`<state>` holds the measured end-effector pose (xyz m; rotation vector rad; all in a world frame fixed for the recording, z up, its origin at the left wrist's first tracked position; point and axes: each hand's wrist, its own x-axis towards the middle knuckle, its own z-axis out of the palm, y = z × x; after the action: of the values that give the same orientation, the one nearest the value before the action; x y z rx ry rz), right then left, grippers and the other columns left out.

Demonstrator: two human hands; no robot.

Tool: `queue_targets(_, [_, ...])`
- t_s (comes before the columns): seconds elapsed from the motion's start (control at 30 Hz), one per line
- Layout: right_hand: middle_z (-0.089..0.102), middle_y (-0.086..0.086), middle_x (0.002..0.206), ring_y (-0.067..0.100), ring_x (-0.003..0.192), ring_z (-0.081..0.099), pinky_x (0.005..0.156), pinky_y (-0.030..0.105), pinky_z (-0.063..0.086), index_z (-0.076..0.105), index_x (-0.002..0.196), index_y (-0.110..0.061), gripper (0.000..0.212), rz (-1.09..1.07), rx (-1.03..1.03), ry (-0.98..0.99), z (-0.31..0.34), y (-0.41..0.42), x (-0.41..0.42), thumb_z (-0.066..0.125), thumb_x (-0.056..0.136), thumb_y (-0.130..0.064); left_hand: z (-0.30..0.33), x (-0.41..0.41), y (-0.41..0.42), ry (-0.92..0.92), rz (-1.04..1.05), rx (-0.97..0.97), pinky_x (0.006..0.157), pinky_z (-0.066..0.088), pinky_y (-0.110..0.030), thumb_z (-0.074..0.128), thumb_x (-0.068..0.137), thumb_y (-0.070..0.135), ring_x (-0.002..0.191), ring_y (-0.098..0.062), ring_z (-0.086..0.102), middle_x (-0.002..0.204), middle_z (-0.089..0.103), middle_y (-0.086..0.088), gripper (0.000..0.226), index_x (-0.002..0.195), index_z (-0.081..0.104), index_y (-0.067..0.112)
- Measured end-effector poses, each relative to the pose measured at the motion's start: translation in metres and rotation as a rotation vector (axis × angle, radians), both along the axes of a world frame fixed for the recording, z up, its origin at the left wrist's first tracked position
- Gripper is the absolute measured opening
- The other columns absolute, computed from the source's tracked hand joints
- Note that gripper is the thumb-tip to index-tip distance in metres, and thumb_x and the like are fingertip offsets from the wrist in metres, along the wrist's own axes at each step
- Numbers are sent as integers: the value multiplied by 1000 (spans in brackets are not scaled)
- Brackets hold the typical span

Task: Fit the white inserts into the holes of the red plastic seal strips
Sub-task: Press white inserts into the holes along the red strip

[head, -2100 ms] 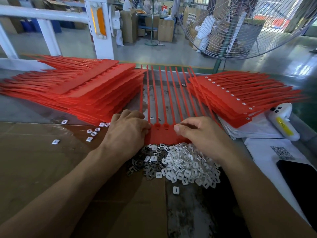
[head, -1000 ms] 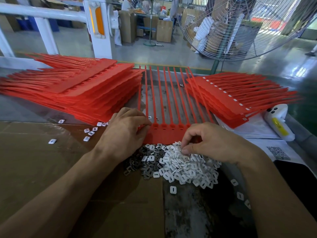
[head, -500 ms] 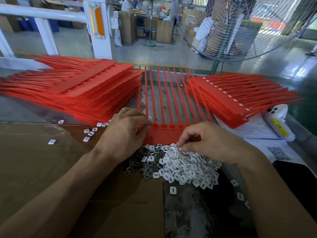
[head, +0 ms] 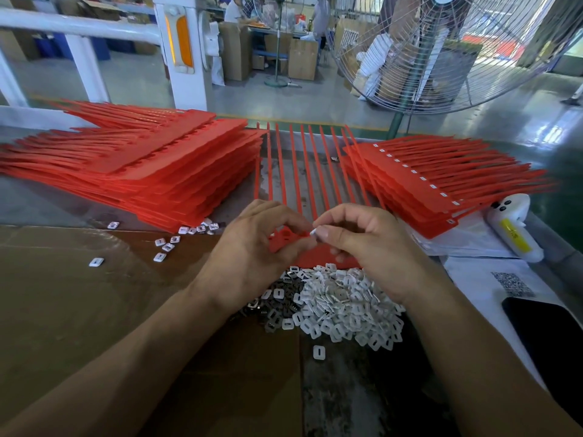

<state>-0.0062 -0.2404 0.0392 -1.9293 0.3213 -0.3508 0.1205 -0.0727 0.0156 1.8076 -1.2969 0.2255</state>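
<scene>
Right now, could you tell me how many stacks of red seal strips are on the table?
2. The left stack sits far left, the right stack far right. A single sheet of strips between them, gripped by the left hand, is not counted.

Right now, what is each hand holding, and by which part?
Right hand pinches one white insert by its edge. Left hand grips the red seal strip at its left end.
</scene>
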Motion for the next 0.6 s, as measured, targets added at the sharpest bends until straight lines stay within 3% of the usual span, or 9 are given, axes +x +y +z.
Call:
queue_targets(0.17, [75,-4,83,9,76,69,73,23,57,79,96,-31,5,16,77,-54,-3,4,5,76,93,-28,0,2,1,-100,23,-93,78,48,-25,71,90,36,90,-10,59,90,65,16,12,91,71,24])
queue_targets(0.27, [78,3,91,12,73,66,64,25,56,78,96,-26,18,35,175,9,0,7,4,73,93,-43,2,6,1,-304,39,-121,77,50,-36,74,93,25,87,-16,60,91,67,7,10,93,72,16])
queue_targets(0.37, [77,6,88,13,68,61,55,22,50,79,94,-19,22,51,238,26,0,7,3,73,93,-41,4,8,0,-452,27,-116,75,49,-43,73,95,23,87,-23,61,92,68,2,11,96,74,12])
queue_targets(0.5, [75,5,81,10,63,58,51,20,47,80,94,-18,10,37,259,-7,0,5,3,73,95,-25,4,5,-2,-397,2,-113,79,50,-42,72,94,27,91,-22,62,97,69,0,19,101,74,9])
queue_targets(0.6, [75,4,81,9,63,58,52,20,46,80,94,-22,10,32,204,-14,-1,3,4,71,96,-27,3,4,-2,-336,2,-109,81,51,-41,72,93,31,94,-20,61,100,68,1,24,106,72,10])
